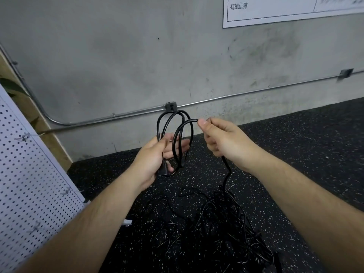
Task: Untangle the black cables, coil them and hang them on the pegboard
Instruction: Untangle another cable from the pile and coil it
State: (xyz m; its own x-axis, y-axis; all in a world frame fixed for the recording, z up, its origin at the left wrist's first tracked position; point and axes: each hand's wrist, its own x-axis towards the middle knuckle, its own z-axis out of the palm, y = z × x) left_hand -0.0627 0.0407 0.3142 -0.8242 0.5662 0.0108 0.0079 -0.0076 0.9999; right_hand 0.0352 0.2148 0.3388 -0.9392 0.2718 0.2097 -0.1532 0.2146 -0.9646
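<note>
My left hand (157,154) grips a small coil of black cable (178,127), its loops standing up above the fingers and a black plug end low in the palm. To the right, my right hand (220,138) pinches the same cable between thumb and forefinger at the top of the newest loop. From under that hand the cable drops to a tangled pile of black cables (220,223) on the floor. The white pegboard (29,184) leans at the left edge, with a few metal hooks on it.
A grey concrete wall with a metal conduit (236,96) and a small junction box runs behind. The floor is black speckled rubber (305,144). A white poster (285,10) hangs at the upper right. A small white object (127,222) lies beside the pile.
</note>
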